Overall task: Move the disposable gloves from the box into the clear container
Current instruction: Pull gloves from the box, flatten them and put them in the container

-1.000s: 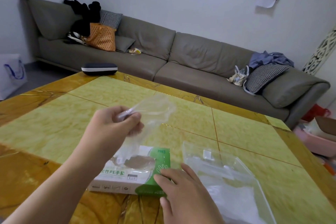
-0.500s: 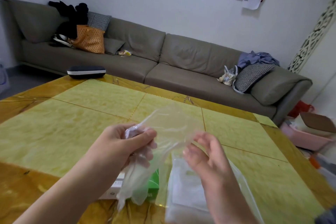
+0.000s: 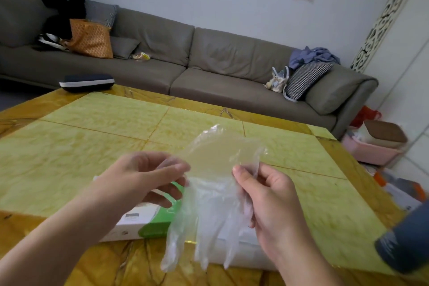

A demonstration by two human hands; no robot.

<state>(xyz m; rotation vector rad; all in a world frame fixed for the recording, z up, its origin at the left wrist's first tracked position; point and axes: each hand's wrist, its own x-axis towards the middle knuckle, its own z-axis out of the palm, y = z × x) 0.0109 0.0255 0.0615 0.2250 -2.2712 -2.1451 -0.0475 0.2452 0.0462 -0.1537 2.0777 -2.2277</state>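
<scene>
Head view: left hand [image 3: 141, 181] and right hand [image 3: 271, 199] each pinch the thin clear plastic glove [image 3: 209, 193], stretched between them, fingers dangling toward six o'clock. Below lies the white-and-green cardboard box [image 3: 148, 223]; the clear container, apparently under the glove, is hard to make out.

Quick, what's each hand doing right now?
Left hand: pinching the clear glove.
Right hand: pinching the same glove's other edge.

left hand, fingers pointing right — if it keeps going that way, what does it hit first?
Probably the clear glove it already pinches, then the right hand gripping the glove's other edge. The two hands look about level, but depth is hard to judge from this one view.
</scene>
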